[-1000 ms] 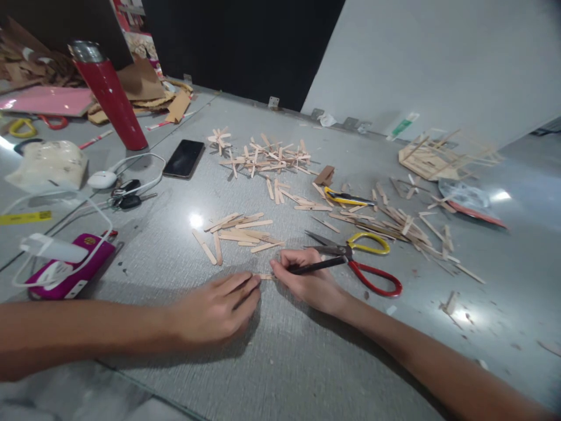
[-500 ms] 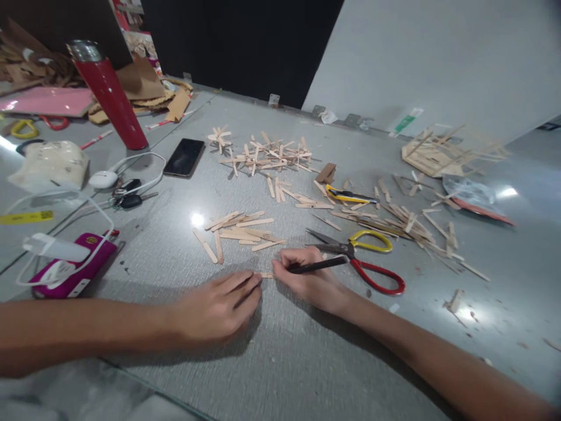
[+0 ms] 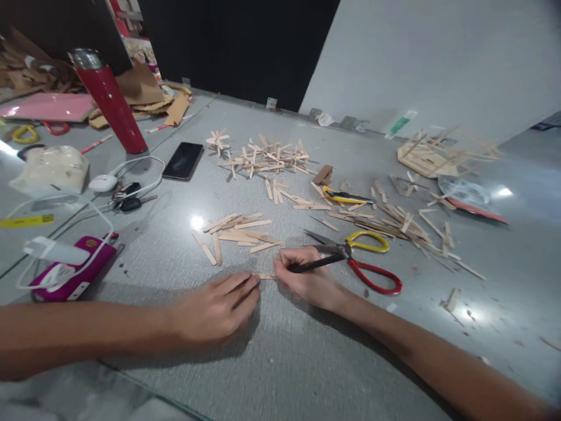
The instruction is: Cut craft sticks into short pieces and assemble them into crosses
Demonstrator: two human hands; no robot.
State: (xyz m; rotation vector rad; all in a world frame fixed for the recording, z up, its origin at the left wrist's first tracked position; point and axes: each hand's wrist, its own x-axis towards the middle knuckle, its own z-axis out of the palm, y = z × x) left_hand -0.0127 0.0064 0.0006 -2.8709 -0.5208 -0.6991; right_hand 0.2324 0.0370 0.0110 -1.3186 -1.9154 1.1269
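My left hand (image 3: 223,307) rests on the grey table, its fingertips closed on the left end of a small wooden stick (image 3: 266,276). At the stick's right end, my right hand (image 3: 307,278) grips a black pen (image 3: 319,262) that slants up to the right; its tip is hidden by the fingers. A loose pile of wooden sticks (image 3: 245,231) lies just beyond both hands. Scissors (image 3: 348,250) with one yellow and one red handle lie open beside my right hand.
Joined stick pieces (image 3: 272,158) lie farther back, with a yellow cutter (image 3: 346,196) and scattered sticks (image 3: 407,225) to the right. At left are a phone (image 3: 183,161), a red bottle (image 3: 109,105), keys (image 3: 130,203) and a purple power strip (image 3: 72,272). A wooden frame (image 3: 432,155) stands back right.
The view has shifted slightly. Both hands keep nearly the same places at the small stick, and the pen is still in my right hand.
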